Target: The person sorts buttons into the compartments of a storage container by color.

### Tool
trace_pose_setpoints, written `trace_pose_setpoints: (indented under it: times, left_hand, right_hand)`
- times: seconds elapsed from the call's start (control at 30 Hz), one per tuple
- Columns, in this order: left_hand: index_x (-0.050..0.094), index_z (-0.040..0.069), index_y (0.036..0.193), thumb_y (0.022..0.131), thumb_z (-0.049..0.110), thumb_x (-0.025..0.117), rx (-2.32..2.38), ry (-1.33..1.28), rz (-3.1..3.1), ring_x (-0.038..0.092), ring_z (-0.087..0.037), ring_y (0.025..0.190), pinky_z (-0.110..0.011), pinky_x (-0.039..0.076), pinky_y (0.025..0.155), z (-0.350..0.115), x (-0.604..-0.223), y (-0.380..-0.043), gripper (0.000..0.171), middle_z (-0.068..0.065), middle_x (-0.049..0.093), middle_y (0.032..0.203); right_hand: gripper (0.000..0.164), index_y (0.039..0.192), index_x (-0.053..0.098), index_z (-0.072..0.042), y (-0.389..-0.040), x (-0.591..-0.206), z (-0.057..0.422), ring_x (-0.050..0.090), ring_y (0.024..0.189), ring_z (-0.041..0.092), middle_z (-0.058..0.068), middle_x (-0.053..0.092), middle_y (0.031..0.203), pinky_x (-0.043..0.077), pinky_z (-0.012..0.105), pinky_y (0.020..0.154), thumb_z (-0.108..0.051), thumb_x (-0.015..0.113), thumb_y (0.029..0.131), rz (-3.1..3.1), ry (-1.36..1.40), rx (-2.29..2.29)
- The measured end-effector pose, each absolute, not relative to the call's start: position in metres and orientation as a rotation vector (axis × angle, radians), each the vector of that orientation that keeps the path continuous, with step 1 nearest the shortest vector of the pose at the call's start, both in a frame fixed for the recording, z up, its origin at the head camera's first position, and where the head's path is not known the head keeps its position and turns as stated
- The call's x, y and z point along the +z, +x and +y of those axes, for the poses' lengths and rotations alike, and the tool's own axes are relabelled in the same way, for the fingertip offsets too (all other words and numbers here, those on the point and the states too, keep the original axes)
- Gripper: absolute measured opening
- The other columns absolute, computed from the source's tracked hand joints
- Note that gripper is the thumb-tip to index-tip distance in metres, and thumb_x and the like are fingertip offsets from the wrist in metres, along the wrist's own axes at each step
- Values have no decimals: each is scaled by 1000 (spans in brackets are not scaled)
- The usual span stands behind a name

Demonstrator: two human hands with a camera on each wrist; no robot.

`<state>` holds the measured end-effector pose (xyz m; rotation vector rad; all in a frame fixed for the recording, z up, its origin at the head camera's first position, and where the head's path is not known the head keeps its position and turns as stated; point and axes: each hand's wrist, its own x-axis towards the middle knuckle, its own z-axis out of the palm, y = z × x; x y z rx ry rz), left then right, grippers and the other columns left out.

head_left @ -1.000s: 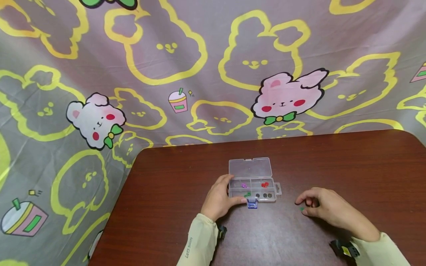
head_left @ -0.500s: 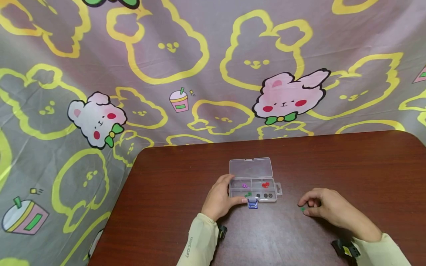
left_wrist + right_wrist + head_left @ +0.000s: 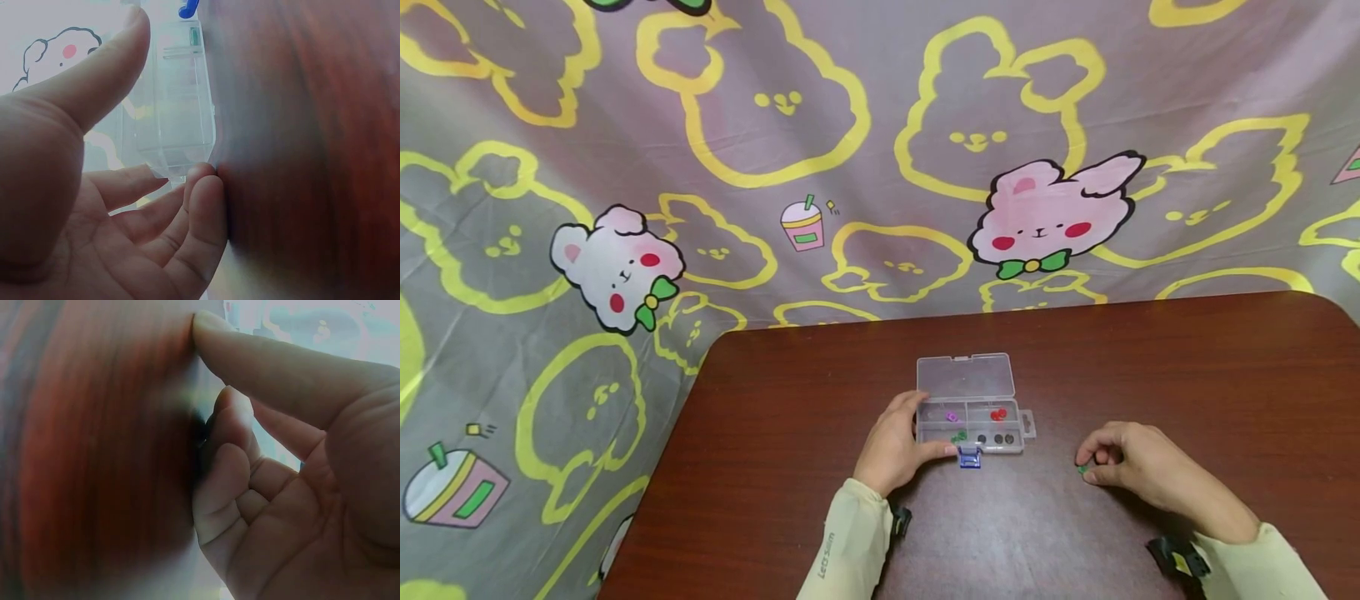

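A clear plastic compartment box [image 3: 928,436] stands with its lid [image 3: 965,377] folded back and a blue latch [image 3: 969,458] at its front. My left hand [image 3: 891,446] grips its left end, thumb along the front and fingers at the back corner. Inside, in separate compartments, lie a purple piece [image 3: 951,417], red pieces [image 3: 998,414], green pieces [image 3: 958,436] and dark round pieces [image 3: 998,439]. To the right of the box, my right hand [image 3: 1131,461] pinches a small green piece [image 3: 1082,469] between thumb and index finger, low at the tabletop. In the right wrist view that piece is hidden.
The dark brown wooden table [image 3: 790,400] extends around the box on every side. Behind it hangs a grey cloth [image 3: 865,150] printed with cartoon animals, reaching down to the back edge. A hanging tab [image 3: 1028,424] sticks out from the box's right end.
My right index finger has come down towards the thumb, closing around the green piece, and the hand has shifted slightly right. The left hand and the box stay in place.
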<state>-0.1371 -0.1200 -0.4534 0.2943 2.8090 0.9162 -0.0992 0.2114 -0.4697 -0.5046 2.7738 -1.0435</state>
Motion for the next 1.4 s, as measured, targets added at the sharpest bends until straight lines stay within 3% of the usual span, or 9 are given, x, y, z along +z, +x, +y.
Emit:
trace_pose_setpoints:
  times: [0.8, 1.4]
  left_hand:
    - [49, 11, 148, 78, 45, 85, 920, 285, 2801, 47, -28, 136, -46, 43, 108, -120, -454, -138, 86, -7, 46, 152]
    - [49, 10, 148, 78, 45, 85, 927, 288, 2802, 47, -29, 136, -47, 43, 109, -121, -454, -138, 86, -8, 45, 152]
  right_hand:
    - [26, 73, 64, -24, -101, -472, 212, 44, 63, -4, -17, 50, 69, 38, 22, 56, -15, 88, 72, 2797, -510, -1019]
    - [15, 77, 72, -23, -103, -470, 216, 48, 67, -4, -18, 59, 75, 42, 24, 59, -20, 87, 77, 2788, -518, -988]
